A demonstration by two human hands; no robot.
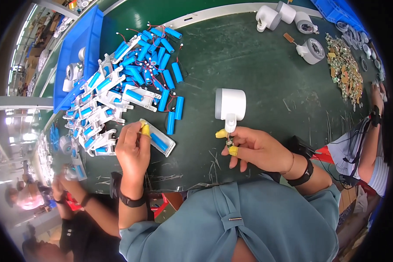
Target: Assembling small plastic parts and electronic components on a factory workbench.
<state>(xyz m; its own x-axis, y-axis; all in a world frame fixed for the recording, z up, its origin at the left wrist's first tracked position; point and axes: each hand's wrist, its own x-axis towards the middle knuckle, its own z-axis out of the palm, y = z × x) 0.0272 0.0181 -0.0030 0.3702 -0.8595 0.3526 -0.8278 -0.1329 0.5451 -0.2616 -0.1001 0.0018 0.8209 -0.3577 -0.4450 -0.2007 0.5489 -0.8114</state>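
My left hand (133, 146) is closed on the end of a long white plastic shell (170, 151). A blue cylindrical battery (158, 142) lies inside that shell. A little right of the table's middle, my right hand (266, 150) pinches a small circuit board (230, 143) between thumb and fingers. Thin wires run from this board up into the neck of a white cylindrical head with a grey rim (234, 104), which lies on the table just beyond my fingers. Yellow covers sit on some fingertips of both hands.
Loose blue batteries (168, 79) with wires and several white shells (107, 85) are heaped at left, beside a blue bin (91, 35). More white heads (312, 51) stand far right, near a pile of small circuit boards (346, 72). Co-workers' arms (369, 144) show at both sides.
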